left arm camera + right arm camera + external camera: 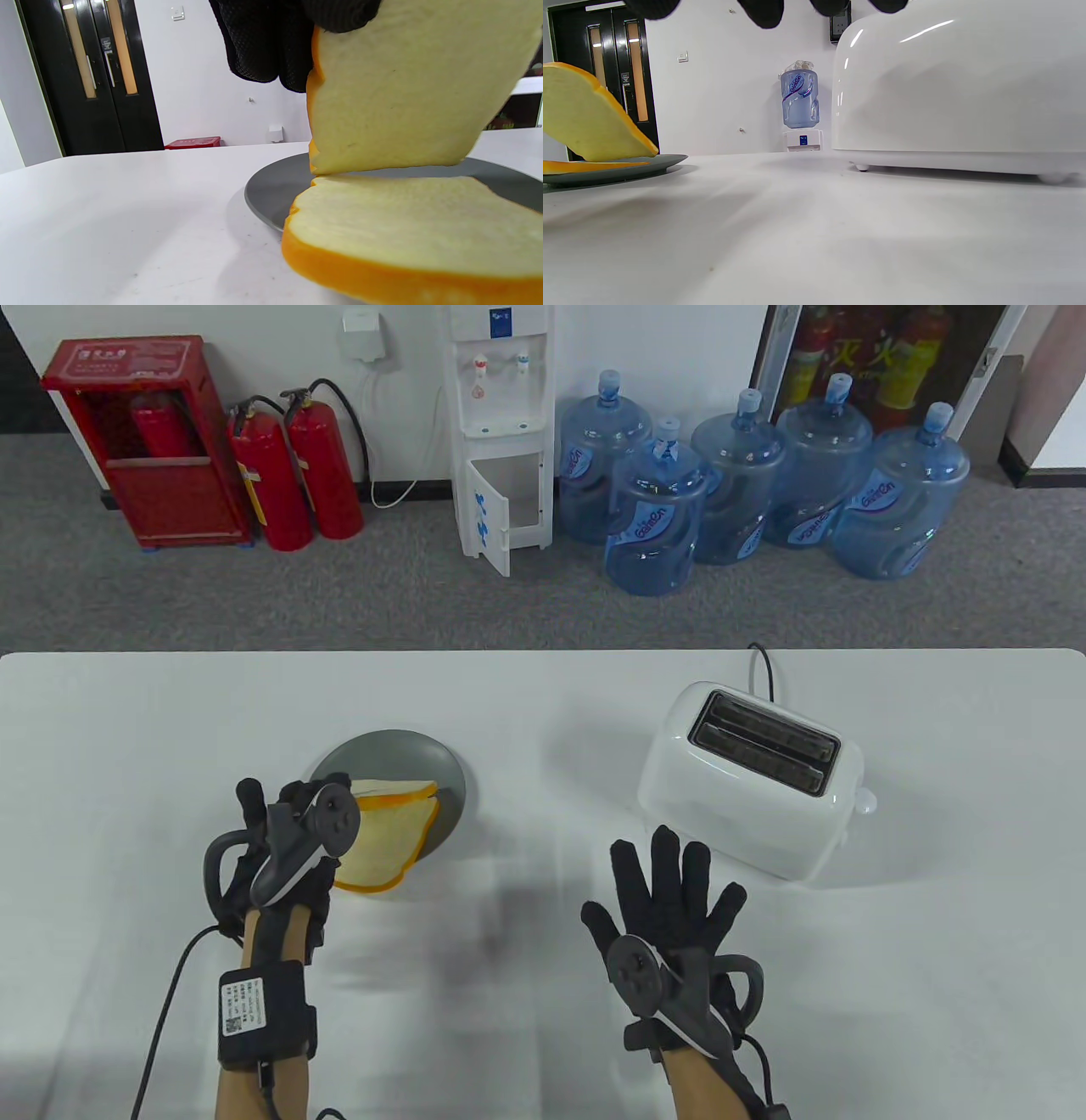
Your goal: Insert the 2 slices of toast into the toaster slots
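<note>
Two pale slices with orange crust sit on a grey plate (382,751). My left hand (284,823) pinches the upper slice (394,796) at its left side; in the left wrist view that upper slice (407,93) is tilted up under my gloved fingers (263,42), its lower edge still touching the lower slice (415,224). The lower slice (377,861) lies flat and overhangs the plate's near rim. The white toaster (755,776) stands at the right with both slots (764,746) empty. My right hand (670,882) is spread flat just in front of the toaster, holding nothing.
The toaster's black cord (764,666) runs off the table's far edge. The lever knob (864,802) sticks out of the toaster's right end. On the floor beyond the table stand water bottles (747,500), a dispenser (501,432) and fire extinguishers (297,475).
</note>
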`<move>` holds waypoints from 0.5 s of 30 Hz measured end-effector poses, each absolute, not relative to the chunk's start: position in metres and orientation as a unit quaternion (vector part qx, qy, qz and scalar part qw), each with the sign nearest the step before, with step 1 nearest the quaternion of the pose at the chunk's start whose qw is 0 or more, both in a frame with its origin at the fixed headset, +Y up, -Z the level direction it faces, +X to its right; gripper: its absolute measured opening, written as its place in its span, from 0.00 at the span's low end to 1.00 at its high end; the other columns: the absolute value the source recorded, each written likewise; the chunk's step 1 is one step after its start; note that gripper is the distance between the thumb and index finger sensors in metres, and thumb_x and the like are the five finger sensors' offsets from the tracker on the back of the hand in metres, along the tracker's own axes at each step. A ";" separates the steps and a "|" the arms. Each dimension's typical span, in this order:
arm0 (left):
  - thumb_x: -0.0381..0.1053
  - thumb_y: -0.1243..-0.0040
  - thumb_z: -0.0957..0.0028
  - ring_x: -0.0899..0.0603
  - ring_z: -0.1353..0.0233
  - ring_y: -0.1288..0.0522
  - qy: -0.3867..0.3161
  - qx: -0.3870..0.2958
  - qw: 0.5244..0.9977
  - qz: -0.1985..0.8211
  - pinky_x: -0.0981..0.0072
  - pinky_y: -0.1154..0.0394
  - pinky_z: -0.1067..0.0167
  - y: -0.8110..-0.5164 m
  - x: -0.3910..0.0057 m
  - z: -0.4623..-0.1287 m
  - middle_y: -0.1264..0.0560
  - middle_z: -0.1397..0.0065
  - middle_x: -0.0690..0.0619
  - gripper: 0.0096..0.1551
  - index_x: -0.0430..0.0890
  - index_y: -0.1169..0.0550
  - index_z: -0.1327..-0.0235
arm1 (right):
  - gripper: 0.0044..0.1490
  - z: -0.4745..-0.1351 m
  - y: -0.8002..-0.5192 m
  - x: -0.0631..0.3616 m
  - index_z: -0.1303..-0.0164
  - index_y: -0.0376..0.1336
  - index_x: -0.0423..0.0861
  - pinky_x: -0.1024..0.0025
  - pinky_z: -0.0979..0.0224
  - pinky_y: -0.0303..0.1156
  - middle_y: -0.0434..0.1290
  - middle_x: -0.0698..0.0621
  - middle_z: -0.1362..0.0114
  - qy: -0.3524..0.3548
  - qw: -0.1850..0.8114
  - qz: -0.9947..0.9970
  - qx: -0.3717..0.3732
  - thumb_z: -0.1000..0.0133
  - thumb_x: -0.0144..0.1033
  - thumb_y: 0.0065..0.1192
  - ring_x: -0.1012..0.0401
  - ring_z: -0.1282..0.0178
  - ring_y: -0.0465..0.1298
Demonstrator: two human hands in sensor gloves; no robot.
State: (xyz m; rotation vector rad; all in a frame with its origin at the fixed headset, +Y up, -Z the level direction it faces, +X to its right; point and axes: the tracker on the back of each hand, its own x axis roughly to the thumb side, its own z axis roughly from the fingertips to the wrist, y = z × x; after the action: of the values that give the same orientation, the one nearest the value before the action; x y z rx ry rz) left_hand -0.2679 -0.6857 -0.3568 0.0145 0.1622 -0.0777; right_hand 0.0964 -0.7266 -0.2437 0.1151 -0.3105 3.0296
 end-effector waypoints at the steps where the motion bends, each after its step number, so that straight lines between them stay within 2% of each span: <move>1: 0.50 0.52 0.39 0.51 0.14 0.29 0.082 0.012 0.996 -0.036 0.43 0.53 0.19 -0.685 -0.268 -0.357 0.29 0.21 0.64 0.28 0.65 0.34 0.23 | 0.48 -0.244 -0.727 0.096 0.01 0.39 0.52 0.19 0.25 0.39 0.34 0.36 0.03 -0.101 0.049 0.993 0.038 0.26 0.69 0.32 0.33 0.08 0.39; 7: 0.49 0.54 0.39 0.49 0.15 0.28 0.064 0.068 0.995 -0.019 0.40 0.54 0.19 -0.676 -0.266 -0.349 0.29 0.23 0.63 0.28 0.63 0.34 0.24 | 0.48 -0.244 -0.727 0.097 0.01 0.39 0.52 0.19 0.25 0.39 0.35 0.36 0.03 -0.099 0.052 0.993 0.039 0.26 0.70 0.32 0.33 0.08 0.39; 11: 0.47 0.55 0.40 0.47 0.20 0.26 0.037 0.134 0.990 0.002 0.41 0.52 0.19 -0.667 -0.266 -0.338 0.27 0.27 0.61 0.27 0.61 0.33 0.25 | 0.49 -0.245 -0.727 0.097 0.01 0.39 0.52 0.19 0.25 0.39 0.35 0.35 0.02 -0.086 0.074 0.993 0.042 0.27 0.70 0.32 0.33 0.08 0.40; 15: 0.46 0.55 0.40 0.46 0.24 0.24 0.013 0.165 0.986 -0.001 0.41 0.51 0.19 -0.656 -0.264 -0.327 0.25 0.30 0.60 0.27 0.60 0.33 0.26 | 0.49 -0.245 -0.727 0.097 0.01 0.39 0.52 0.19 0.25 0.39 0.36 0.35 0.02 -0.086 0.072 0.993 0.045 0.27 0.70 0.32 0.33 0.08 0.40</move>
State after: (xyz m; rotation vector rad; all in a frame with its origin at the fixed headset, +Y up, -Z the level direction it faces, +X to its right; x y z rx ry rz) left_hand -0.2639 -0.6557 -0.3270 0.3325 0.0255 -0.0020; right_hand 0.0972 -0.7271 -0.2447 0.1368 -0.2595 2.9837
